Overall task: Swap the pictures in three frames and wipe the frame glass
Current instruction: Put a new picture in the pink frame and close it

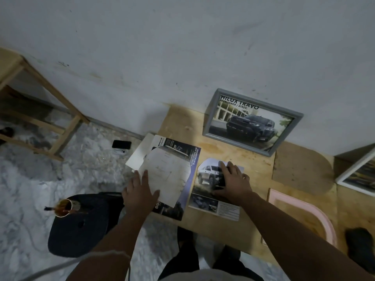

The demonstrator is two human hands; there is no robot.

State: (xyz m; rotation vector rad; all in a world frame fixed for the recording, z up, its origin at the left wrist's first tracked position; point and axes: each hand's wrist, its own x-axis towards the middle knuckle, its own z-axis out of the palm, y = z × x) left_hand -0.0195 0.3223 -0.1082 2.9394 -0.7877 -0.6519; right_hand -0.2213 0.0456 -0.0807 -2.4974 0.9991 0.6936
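Observation:
A grey frame (251, 120) with a dark truck picture leans on the wall at the back of the wooden table (257, 216). In front of it lies a cut truck picture (205, 179); my right hand (233, 182) rests flat on it, fingers spread. Left of that, a white arch-shaped sheet (168, 175) lies on a brochure page (186, 159); my left hand (140, 191) presses its near left corner. An arch-shaped wooden backing board (302, 173) lies to the right. A pink arched frame (310, 216) lies at the near right. A white frame (359, 177) leans at the far right.
A dark round stool (81, 226) holding a cup with a brush (64, 207) stands left of the table. A phone (121, 144) lies on the marbled floor. A wooden stool frame (40, 110) stands at the far left. A dark cloth (360, 248) lies at the table's right.

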